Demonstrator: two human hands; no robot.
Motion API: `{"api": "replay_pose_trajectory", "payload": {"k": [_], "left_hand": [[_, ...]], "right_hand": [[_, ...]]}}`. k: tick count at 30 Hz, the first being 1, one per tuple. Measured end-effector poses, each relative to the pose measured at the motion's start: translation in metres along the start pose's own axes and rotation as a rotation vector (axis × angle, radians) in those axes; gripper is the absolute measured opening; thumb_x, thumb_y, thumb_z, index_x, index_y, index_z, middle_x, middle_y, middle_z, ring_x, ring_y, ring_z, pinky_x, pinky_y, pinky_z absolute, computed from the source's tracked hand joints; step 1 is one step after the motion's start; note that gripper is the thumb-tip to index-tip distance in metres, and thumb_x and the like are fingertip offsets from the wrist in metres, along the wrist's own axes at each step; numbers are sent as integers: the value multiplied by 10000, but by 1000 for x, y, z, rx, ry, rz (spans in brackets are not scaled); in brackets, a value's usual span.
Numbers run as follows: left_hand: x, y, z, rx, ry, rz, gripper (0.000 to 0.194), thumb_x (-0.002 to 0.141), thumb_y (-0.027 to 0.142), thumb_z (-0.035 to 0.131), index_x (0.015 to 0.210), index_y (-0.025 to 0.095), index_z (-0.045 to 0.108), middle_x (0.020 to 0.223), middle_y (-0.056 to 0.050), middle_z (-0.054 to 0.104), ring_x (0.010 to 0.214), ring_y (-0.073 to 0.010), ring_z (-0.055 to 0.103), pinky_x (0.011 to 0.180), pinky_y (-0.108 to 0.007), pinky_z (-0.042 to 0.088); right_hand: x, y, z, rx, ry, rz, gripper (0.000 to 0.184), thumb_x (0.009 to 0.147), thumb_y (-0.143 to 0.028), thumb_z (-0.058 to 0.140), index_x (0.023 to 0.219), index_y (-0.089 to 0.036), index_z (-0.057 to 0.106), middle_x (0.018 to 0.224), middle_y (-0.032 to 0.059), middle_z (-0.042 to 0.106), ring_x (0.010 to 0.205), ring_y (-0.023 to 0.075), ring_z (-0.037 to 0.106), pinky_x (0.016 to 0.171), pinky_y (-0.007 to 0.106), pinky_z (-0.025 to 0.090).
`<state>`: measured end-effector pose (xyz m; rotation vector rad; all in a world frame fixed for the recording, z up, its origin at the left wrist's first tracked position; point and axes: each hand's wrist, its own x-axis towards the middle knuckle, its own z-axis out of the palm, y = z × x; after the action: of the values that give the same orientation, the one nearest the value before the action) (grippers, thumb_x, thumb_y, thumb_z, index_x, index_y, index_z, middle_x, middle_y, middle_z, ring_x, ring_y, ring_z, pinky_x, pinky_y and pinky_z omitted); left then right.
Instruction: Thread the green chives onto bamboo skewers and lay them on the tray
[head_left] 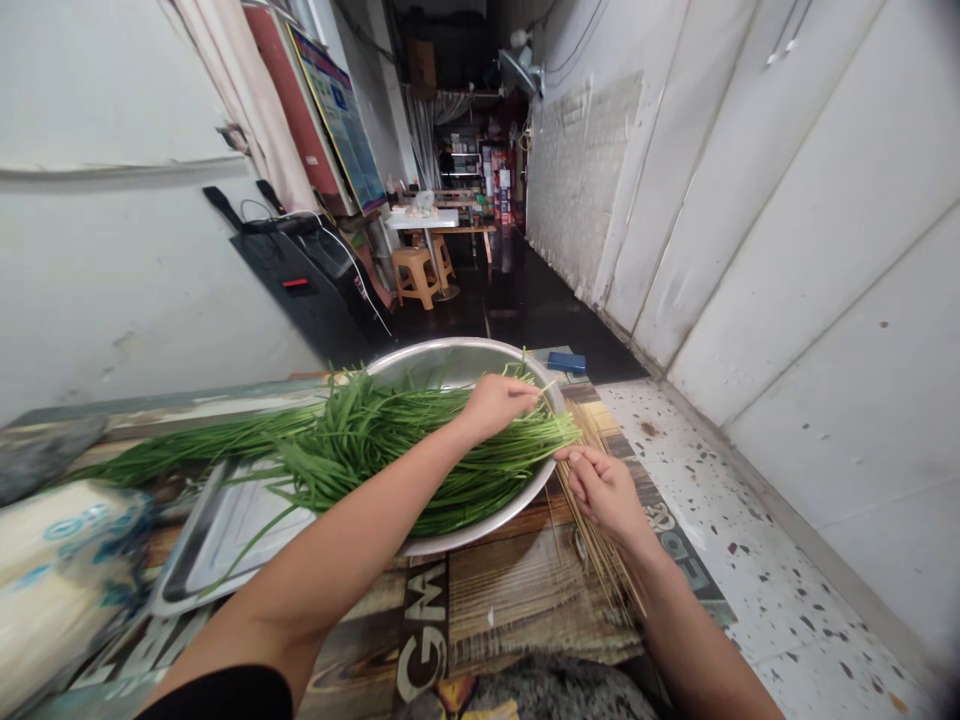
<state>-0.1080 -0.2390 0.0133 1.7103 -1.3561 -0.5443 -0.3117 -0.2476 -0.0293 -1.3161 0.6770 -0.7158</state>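
Note:
A heap of green garlic chives [390, 430] fills a wide metal basin [457, 352], their pale cut ends pointing right over the rim. My left hand [496, 405] reaches across the heap with its fingers pinched together, and a thin pale chive end shows at the fingertips. My right hand [600, 488] is closed beside the basin's right rim, thumb against the curled fingers, close to the chive ends. Whatever it holds, if anything, is too small to make out. Thin bamboo skewers [592, 555] lie on the table, partly under the right hand.
More chives [202, 445] lie left of the basin, past a metal tray [247, 540]. A white plastic-wrapped bundle [67, 560] sits at the left edge. A small blue box [566, 362] stands behind the basin on the wood-patterned table [510, 600]. Stools [414, 275] are farther back.

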Motion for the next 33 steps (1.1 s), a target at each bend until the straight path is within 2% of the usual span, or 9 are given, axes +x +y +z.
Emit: {"api": "replay_pose_trajectory", "payload": {"k": [13, 23, 33], "left_hand": [[-1, 2, -1, -2, 6, 10, 217, 763, 265, 657, 909, 173, 789, 757, -27, 763, 793, -185, 704, 790, -265, 515], [-2, 3, -1, 52, 46, 44, 184, 741, 254, 714, 899, 199, 790, 930, -40, 769, 876, -197, 711, 832, -281, 517], [-4, 4, -3, 66, -35, 77, 199, 783, 227, 676, 951, 199, 779, 967, -47, 764, 896, -189, 710, 822, -270, 514]], "right_hand": [[0, 3, -1, -6, -1, -9, 425, 770, -551, 623, 898, -146, 629, 423, -113, 374, 307, 38, 235, 300, 188, 153], [1, 3, 0, 4, -2, -12, 436, 773, -551, 615, 907, -136, 619, 429, -114, 385, 300, 32, 238, 298, 179, 158], [0, 5, 0, 31, 0, -16, 433, 771, -553, 618, 906, -141, 611, 431, -116, 373, 312, 31, 239, 309, 172, 154]]}}
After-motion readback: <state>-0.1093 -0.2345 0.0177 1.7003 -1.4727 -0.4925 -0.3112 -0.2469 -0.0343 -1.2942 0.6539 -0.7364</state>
